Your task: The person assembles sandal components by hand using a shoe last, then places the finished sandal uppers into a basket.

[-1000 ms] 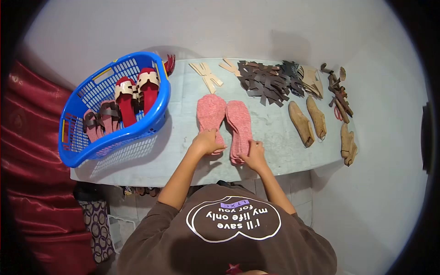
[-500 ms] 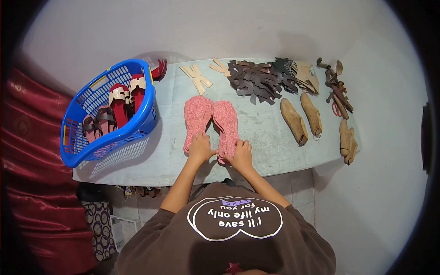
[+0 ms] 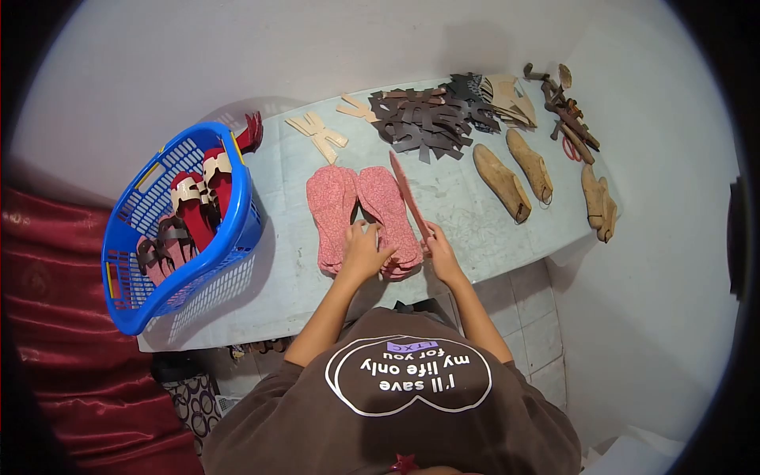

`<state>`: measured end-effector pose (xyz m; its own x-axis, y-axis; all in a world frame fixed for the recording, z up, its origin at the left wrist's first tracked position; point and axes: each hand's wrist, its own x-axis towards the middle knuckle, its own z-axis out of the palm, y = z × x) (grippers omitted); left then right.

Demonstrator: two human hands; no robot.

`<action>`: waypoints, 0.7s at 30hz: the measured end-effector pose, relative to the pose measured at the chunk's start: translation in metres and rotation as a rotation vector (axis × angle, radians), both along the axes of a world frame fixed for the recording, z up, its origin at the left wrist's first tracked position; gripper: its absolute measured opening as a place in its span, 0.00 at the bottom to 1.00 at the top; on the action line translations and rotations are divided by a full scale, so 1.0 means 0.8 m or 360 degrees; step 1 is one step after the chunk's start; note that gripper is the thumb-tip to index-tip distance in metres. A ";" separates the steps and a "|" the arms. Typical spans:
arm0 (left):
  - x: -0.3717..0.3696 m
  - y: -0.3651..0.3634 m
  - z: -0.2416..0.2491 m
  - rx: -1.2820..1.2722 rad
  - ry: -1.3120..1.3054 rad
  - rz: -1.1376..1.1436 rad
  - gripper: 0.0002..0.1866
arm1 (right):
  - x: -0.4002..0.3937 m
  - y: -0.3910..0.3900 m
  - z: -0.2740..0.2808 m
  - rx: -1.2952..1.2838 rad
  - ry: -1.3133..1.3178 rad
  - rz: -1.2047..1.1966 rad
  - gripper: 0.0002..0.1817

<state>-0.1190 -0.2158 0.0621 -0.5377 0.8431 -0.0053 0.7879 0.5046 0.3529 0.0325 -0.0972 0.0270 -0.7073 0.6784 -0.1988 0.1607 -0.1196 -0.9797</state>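
Observation:
Two side-by-side stacks of pink speckled shoe soles, a left stack (image 3: pixel 326 206) and a right stack (image 3: pixel 388 207), lie in front of me on the table. My right hand (image 3: pixel 440 252) grips a single pink sole (image 3: pixel 408 194) by its near end. That sole stands on edge, just right of the right stack. Over the near part of the stacks rests my left hand (image 3: pixel 366 252), its thumb apart from the fingers and touching the right stack. Its fingertips are slightly bent, and I see nothing held in them.
A blue basket (image 3: pixel 252 207) with finished sandals stands at left. Beyond the soles lie cream strap pieces (image 3: pixel 318 136) and a pile of dark strap cutouts (image 3: pixel 423 119). Wooden shoe lasts (image 3: pixel 502 184) and hand tools (image 3: pixel 571 119) lie at right on the pale-covered table (image 3: pixel 285 277).
My right hand has lifted one sole from the right stack and turned it on edge to the right. My left hand has shifted right, toward the right stack. The view has turned slightly.

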 end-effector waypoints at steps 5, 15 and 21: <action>0.029 0.050 0.001 0.0526 -0.1406 -0.0175 0.27 | 0.030 0.021 -0.005 0.0192 0.0193 -0.0020 0.23; 0.110 0.170 -0.028 0.0948 -0.1701 0.0041 0.12 | 0.103 0.096 0.026 0.0986 -0.0030 0.0078 0.30; 0.148 0.217 -0.051 0.0868 -0.1984 0.0214 0.25 | 0.146 0.225 -0.016 0.1447 -0.0530 -0.0587 0.29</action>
<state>-0.0009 -0.0418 0.0216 -0.4984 0.8362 -0.2289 -0.2399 0.1207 0.9633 0.1490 0.0830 0.0142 -0.4284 0.8333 0.3494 0.5433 0.5465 -0.6373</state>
